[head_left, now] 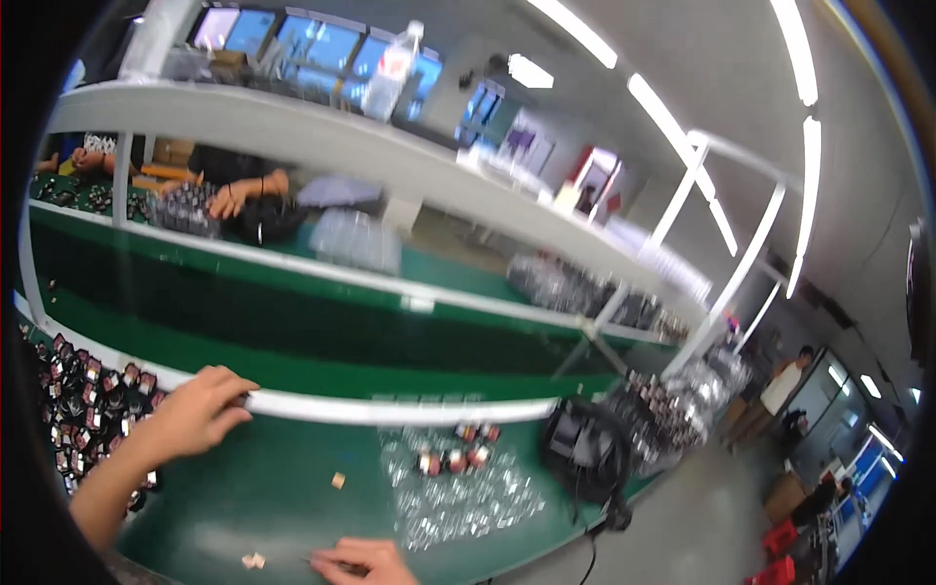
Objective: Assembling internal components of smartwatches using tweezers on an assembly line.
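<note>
My left hand reaches over the near white rail at the left, thumb and fingers apart, with nothing visible between them. Beside it lies a heap of small black parts with pinkish faces. At the lower edge my right hand is low over the green table, its fingers close together; what they hold, if anything, is too small to make out. Right of centre is a clear plastic blister tray, with several of the black-and-pink parts in its far rows.
Small tan pieces and a single tan piece lie on the green table. A black device with a cable stands right of the tray, near bagged parts. Across the rail, another person's hand rests on trays.
</note>
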The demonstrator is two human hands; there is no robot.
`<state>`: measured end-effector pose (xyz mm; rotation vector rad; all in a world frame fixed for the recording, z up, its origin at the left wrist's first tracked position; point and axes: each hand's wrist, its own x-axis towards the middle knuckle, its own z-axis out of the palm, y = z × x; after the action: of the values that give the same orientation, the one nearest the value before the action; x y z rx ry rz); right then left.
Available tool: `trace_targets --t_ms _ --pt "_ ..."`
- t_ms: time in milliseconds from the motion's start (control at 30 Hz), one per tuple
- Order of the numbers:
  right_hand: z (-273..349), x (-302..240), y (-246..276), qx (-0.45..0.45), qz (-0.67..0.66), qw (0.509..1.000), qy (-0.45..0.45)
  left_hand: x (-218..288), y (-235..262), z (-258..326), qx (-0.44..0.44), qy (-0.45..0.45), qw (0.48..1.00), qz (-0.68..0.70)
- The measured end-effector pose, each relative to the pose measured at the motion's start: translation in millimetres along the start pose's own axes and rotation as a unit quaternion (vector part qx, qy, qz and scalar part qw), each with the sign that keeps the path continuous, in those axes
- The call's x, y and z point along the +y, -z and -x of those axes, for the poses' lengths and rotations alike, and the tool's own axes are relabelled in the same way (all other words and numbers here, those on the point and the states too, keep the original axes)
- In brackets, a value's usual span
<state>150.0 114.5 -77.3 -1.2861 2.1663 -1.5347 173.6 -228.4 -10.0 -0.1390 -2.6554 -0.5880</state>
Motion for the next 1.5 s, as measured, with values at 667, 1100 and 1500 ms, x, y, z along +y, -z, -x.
trace_targets --t_ms 667,1100,1500 --pt "-4 0 3 0.093 -0.094 0.989 -0.063 44 -57 47 -0.145 -0.045 0.982 0.117" --pt "-8 -1 13 0.112 -0.082 0.985 -0.099 53 -61 50 -0.163 -0.058 0.97 0.169" --pt "-23 10 5 0.067 0.017 0.996 -0.059 46 -65 51 -0.173 -0.039 0.966 0.186"
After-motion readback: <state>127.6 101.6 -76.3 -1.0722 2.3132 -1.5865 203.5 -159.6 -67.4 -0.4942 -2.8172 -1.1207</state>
